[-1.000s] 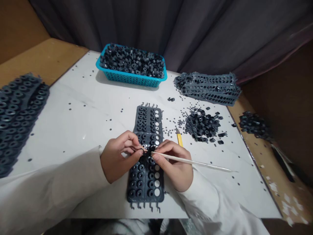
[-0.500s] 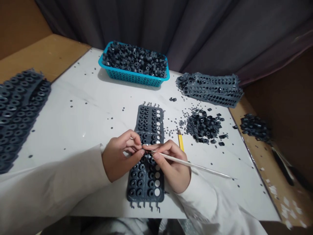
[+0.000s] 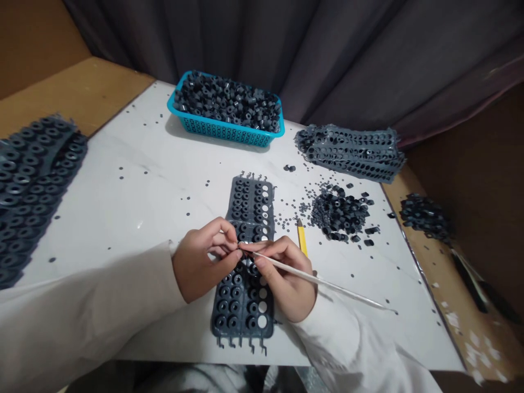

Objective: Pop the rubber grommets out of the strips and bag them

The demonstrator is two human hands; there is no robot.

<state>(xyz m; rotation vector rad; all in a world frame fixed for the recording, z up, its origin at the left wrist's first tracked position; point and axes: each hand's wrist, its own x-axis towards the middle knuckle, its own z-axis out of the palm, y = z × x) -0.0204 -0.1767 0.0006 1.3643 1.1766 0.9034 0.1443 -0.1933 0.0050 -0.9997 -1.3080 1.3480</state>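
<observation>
A dark grey molded rubber sheet [image 3: 241, 297] with rows of ring-shaped bushings lies upright across the middle; its right column shows round white holes. Over its centre my left hand [image 3: 204, 261] is closed in a pinch. What sits between those fingertips is too small and hidden to make out. My right hand [image 3: 290, 278] grips a thin, pale stick-like tool [image 3: 339, 287], its inner end by the left fingertips and its other end slanting out to the right. Both hands' fingertips meet above the sheet and hide part of it.
Behind stands a blue basket [image 3: 229, 134] heaped with dark bushings. To the right are a pile of loose bushings [image 3: 341, 213], a yellow-handled tool [image 3: 302, 239] and stacked punched sheets [image 3: 352, 153]. More bushing sheets [image 3: 28, 191] lie left. Small dark discs dot the white table [image 3: 155, 229].
The outer end of the pale tool has dipped slightly as my right hand tilts. My left hand keeps its pinch almost in place. The whole view has shifted a little.
</observation>
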